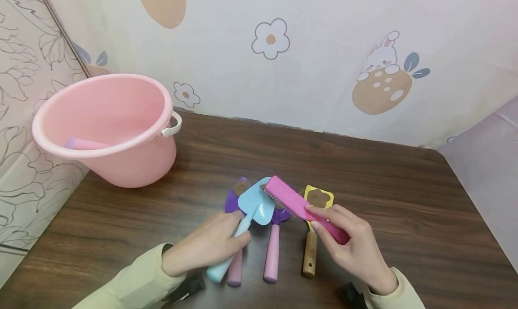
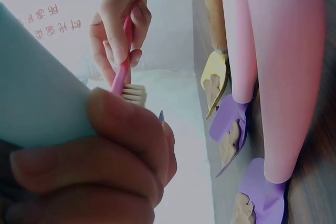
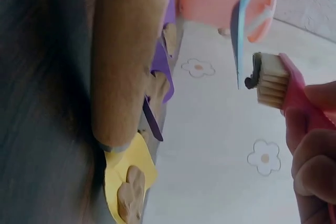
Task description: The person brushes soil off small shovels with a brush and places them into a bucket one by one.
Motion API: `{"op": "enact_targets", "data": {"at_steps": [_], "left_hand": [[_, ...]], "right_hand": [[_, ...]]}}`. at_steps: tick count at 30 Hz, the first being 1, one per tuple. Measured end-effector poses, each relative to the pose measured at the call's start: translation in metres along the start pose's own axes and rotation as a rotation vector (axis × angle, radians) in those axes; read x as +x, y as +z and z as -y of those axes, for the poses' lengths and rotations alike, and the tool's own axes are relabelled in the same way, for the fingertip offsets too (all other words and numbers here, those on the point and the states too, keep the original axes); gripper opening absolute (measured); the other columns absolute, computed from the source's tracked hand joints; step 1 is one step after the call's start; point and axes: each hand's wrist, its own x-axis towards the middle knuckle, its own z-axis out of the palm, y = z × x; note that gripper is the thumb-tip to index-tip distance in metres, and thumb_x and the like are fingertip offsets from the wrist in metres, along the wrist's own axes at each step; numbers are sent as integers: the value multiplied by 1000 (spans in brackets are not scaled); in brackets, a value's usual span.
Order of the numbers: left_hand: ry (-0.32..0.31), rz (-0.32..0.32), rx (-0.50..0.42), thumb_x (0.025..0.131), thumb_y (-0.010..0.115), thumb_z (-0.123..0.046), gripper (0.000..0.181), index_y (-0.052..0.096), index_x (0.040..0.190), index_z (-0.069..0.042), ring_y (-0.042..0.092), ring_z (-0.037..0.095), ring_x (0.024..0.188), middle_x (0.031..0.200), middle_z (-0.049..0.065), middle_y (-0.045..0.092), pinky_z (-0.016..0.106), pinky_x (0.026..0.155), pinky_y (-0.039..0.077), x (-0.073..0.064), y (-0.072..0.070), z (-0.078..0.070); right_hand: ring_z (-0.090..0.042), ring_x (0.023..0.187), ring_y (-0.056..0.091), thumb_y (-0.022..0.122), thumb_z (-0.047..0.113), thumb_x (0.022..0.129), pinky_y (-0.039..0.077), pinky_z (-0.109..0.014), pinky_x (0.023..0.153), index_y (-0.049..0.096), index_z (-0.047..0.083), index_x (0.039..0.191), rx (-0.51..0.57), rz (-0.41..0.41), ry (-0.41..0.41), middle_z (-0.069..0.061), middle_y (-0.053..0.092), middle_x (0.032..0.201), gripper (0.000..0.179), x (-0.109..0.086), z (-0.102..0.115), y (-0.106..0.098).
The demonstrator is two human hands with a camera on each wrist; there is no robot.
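Observation:
My left hand (image 1: 214,239) grips the handle of a light blue toy trowel (image 1: 255,201), its blade raised over the other tools. In my right hand (image 1: 350,241) is a pink scrubbing brush (image 1: 289,199), bristles toward the trowel's blade. A dark clump (image 3: 254,72) clings to the bristle tips, with a small gap to the blade in the right wrist view. Below lie two purple-bladed trowels with pink handles (image 1: 272,255) (image 2: 283,77) and a yellow trowel (image 1: 309,190) with a wooden handle (image 1: 310,255). Brown, clay-like patches (image 2: 212,90) sit on these three blades.
A pink bucket (image 1: 137,165) with a white handle lug (image 1: 173,124) stands at the back left of the dark wooden table (image 1: 384,178). Inside it lies a pink and purple handle (image 1: 86,144). A patterned cloth wall (image 1: 315,75) rises behind the table.

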Motion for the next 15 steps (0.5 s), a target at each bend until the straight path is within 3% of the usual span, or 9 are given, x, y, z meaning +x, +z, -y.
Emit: {"op": "enact_targets", "data": {"at_steps": [4,8,11,15], "left_hand": [[6,0,2,83,53,-16,14,46,71,-13,41,6,49,58,-6,41,23,45,36,0,0,-1],[15,1,2,84,53,-15,14,46,71,-13,41,5,49,58,-7,41,23,44,36,-1,1,-1],[20,6,5,84,53,-16,14,47,73,-13,42,5,49,58,-6,42,23,44,36,-2,1,-1],[28,3,14,84,53,-16,13,46,74,-13,41,5,49,58,-6,41,23,45,36,-3,2,-2]], "right_hand": [[2,65,45,79,-2,67,34,-7,53,72,12,108,-17,33,-29,7,65,87,43,-1,4,5],[4,59,41,71,19,86,31,-6,51,72,11,108,-21,47,-63,8,62,84,24,-1,5,7],[4,55,38,59,35,94,29,-5,49,73,11,109,-44,66,-71,7,59,82,31,-1,6,7],[1,52,38,56,37,94,27,-5,48,73,12,109,-82,72,-59,3,60,81,33,-1,6,6]]}}
